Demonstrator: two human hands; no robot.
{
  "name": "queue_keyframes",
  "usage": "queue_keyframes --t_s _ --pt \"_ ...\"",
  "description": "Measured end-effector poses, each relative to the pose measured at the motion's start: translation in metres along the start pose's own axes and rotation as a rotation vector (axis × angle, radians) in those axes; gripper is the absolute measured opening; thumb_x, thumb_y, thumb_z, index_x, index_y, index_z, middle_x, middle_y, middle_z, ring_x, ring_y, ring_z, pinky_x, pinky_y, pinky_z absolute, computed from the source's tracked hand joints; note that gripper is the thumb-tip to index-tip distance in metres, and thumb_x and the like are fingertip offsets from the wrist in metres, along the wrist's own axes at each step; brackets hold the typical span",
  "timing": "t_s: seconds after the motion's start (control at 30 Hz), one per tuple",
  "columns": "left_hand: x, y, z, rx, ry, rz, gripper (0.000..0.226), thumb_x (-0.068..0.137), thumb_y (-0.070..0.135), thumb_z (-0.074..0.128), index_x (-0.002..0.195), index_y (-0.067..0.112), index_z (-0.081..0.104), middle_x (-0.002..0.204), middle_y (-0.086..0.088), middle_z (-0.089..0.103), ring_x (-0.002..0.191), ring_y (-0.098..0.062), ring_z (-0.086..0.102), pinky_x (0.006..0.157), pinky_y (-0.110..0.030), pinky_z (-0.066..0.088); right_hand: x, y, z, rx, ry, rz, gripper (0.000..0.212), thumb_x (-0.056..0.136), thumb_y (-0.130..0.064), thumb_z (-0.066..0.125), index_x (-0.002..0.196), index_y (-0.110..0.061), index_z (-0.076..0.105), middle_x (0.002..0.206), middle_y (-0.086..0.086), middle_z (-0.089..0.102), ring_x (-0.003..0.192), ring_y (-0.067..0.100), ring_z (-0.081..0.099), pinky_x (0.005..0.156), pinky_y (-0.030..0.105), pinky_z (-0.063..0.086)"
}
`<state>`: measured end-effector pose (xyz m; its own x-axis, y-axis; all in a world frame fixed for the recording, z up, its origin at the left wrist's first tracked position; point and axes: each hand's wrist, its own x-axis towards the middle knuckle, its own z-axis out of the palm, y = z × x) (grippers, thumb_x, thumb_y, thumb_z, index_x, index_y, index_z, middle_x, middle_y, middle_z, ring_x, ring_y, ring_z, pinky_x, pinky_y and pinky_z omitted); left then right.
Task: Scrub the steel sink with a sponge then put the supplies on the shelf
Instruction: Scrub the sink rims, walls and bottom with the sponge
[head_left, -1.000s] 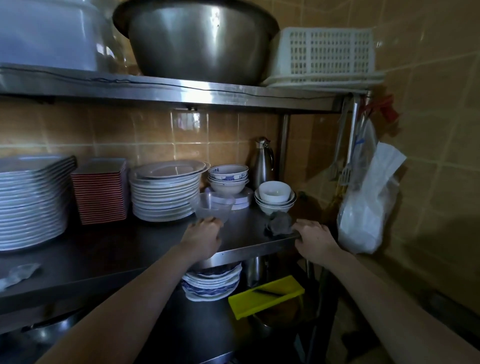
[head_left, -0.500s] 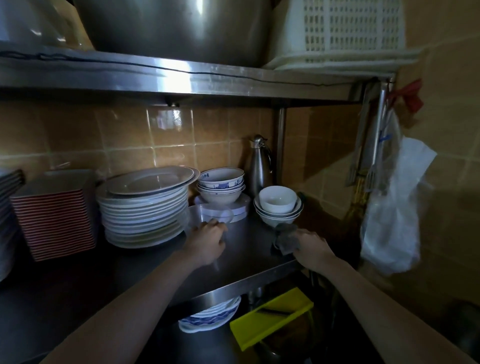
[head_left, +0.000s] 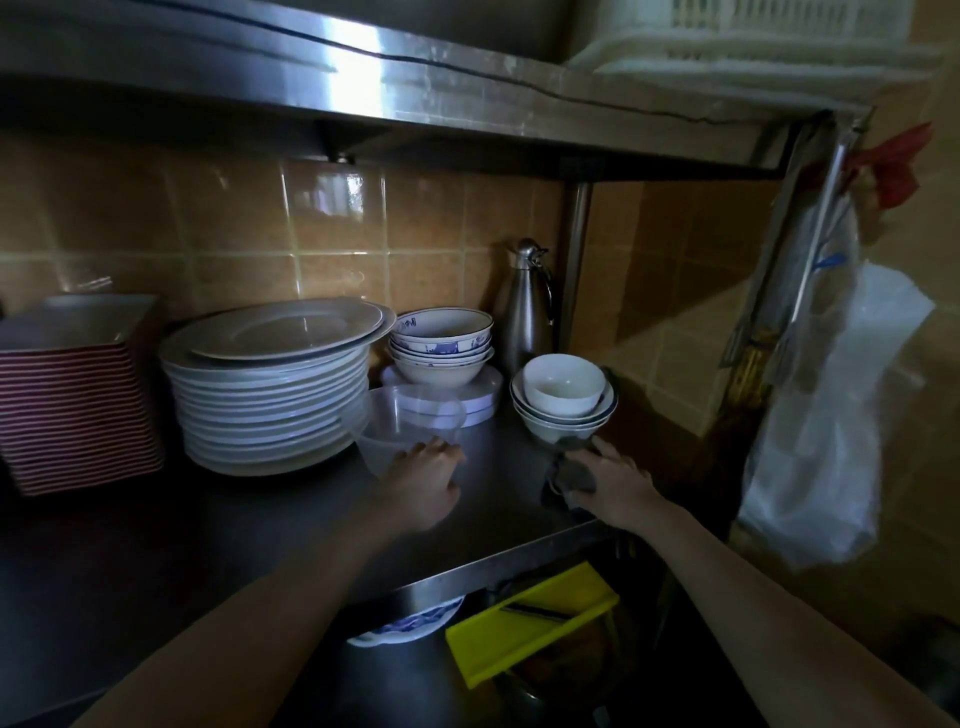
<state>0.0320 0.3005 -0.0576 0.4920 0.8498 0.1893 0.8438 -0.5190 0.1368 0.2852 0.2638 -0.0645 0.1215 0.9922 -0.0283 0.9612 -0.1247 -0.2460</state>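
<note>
A clear plastic container (head_left: 400, 431) stands on the steel shelf (head_left: 291, 519), pushed in beside the stack of white plates (head_left: 270, 395). My left hand (head_left: 423, 480) rests against its near side with fingers curled on its rim. A dark grey sponge (head_left: 569, 475) lies on the shelf near the right front corner, just in front of the white bowls (head_left: 563, 402). My right hand (head_left: 615, 478) lies on it, fingers over its top. The sink is out of view.
Red-edged square plates (head_left: 72, 395) stack at the left. Blue-patterned bowls (head_left: 441, 343) and a steel flask (head_left: 527, 312) stand at the back. A white plastic bag (head_left: 826, 431) and utensils hang at the right. A yellow tray (head_left: 530, 623) lies on the lower shelf. A white basket (head_left: 753, 36) tops the upper shelf.
Both hands have moved deeper over the shelf from its front edge. The clear container now sits against the plates, and the sponge lies further in by the white bowls.
</note>
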Motion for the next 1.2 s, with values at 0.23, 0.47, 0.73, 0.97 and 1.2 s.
queue_keyframes --t_s 0.23,0.47,0.73,0.97,1.2 --pt "0.017 0.004 0.007 -0.021 -0.008 -0.013 0.040 0.089 0.023 0.048 0.129 0.020 0.046 0.136 -0.005 0.045 0.124 -0.022 0.044 0.102 -0.039 0.036 0.027 0.013 0.004 0.038 -0.065 -0.059 0.066 0.082 -0.046 0.063 0.141 -0.039 0.033 0.157 -0.003 0.006 0.138 0.034 0.027 0.108 0.047 0.032" --pt "0.022 0.006 0.019 -0.061 -0.028 -0.002 0.039 0.089 0.021 0.048 0.128 0.022 0.047 0.135 -0.005 0.045 0.123 -0.022 0.043 0.102 -0.037 0.034 0.035 0.009 0.014 0.046 0.012 -0.091 0.046 0.081 -0.029 0.065 0.125 -0.028 0.051 0.146 0.004 0.020 0.127 0.034 0.040 0.100 0.033 0.035" --pt "0.013 0.013 0.027 -0.116 -0.022 0.024 0.036 0.089 0.020 0.045 0.125 0.023 0.050 0.132 -0.003 0.047 0.122 -0.021 0.044 0.102 -0.037 0.035 0.027 0.008 0.018 0.077 0.130 -0.109 0.028 0.078 -0.016 0.065 0.104 -0.025 0.059 0.132 0.003 0.034 0.111 0.031 0.051 0.090 0.034 0.043" --pt "0.002 0.018 0.031 -0.132 -0.003 0.039 0.033 0.090 0.022 0.046 0.121 0.024 0.052 0.129 -0.001 0.049 0.119 -0.019 0.048 0.100 -0.037 0.038 0.003 0.009 0.018 0.109 0.171 -0.085 0.028 0.080 -0.012 0.065 0.104 -0.024 0.062 0.124 0.004 0.039 0.110 0.028 0.052 0.089 0.031 0.042" --pt "-0.003 0.040 0.033 -0.141 0.031 0.090 0.029 0.090 0.024 0.047 0.118 0.027 0.054 0.124 0.003 0.051 0.117 -0.019 0.051 0.095 -0.036 0.041 -0.034 0.028 0.020 0.149 0.191 -0.054 0.028 0.082 -0.006 0.062 0.105 -0.022 0.060 0.122 0.003 0.037 0.113 0.029 0.049 0.097 0.039 0.044"
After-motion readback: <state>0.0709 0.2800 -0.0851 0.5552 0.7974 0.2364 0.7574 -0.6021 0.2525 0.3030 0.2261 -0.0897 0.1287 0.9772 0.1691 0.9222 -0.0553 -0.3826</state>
